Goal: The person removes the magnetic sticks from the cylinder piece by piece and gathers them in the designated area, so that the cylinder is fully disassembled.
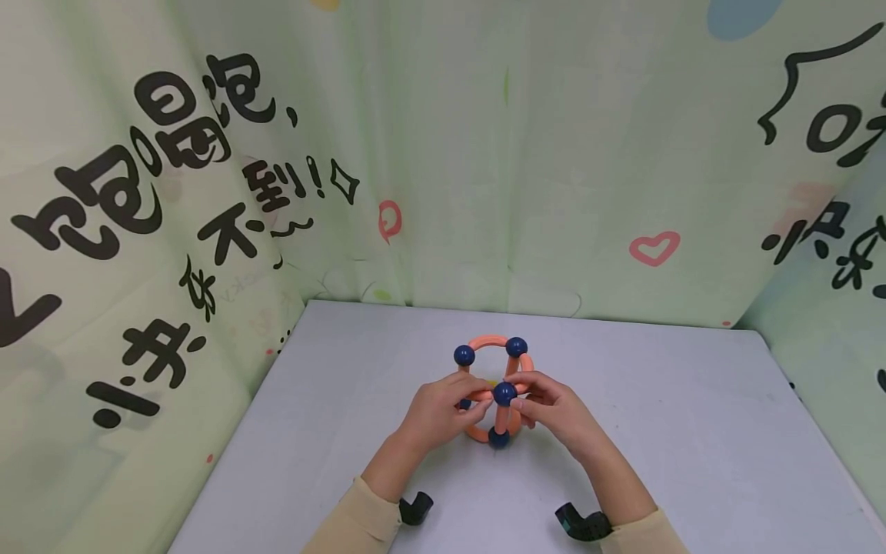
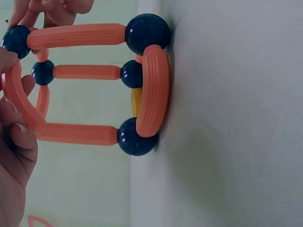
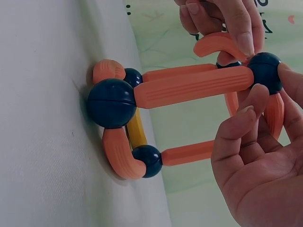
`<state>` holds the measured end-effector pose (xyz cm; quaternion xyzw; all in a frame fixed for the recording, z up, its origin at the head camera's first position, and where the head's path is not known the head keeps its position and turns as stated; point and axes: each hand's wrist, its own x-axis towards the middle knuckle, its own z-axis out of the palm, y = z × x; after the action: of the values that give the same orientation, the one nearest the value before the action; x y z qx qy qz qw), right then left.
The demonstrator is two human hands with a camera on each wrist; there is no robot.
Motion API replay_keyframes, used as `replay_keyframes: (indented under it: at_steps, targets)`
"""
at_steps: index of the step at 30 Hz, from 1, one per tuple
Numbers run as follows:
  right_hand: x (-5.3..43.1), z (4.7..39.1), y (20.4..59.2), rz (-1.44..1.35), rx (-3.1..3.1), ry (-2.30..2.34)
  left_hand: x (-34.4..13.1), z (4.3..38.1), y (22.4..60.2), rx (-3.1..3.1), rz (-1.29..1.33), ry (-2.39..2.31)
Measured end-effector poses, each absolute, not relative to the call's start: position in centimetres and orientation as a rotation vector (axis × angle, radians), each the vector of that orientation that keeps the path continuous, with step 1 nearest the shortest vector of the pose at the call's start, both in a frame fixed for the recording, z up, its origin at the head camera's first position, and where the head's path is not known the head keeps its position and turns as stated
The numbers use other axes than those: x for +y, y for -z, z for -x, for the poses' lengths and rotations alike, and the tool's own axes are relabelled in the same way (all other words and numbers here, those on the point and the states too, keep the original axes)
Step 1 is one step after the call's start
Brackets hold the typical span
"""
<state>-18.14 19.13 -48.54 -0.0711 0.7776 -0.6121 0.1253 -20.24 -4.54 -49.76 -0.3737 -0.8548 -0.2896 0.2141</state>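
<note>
A frame of orange rods and dark blue balls stands upright on the table, with curved rods in its top and bottom rings and straight uprights between. My left hand (image 1: 443,412) pinches a curved orange rod (image 2: 21,97) at the top, its fingertips close to a dark blue ball (image 1: 504,394). That same ball is gripped by the thumb and fingers of my right hand (image 1: 557,408) from the other side. Below it, a straight upright (image 3: 194,86) runs down to a bottom ball (image 3: 112,103). Fingers partly cover the top ring. Low in the frame shows a yellow piece (image 3: 137,130).
The white table (image 1: 332,369) carries the frame near its middle. Behind and along the sides hangs a pale green printed curtain (image 1: 457,154). A black curved strap piece (image 1: 584,523) sits at my right wrist, and a similar black piece (image 1: 417,508) at the left.
</note>
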Motion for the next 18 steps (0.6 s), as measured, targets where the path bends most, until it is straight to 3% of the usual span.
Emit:
replay_keyframes:
  at_steps: [18]
  targets:
    - [19.0,18.1,48.6,0.184,2.277,1.786,-8.6,22.0,51.6,-2.714,0.789,0.832]
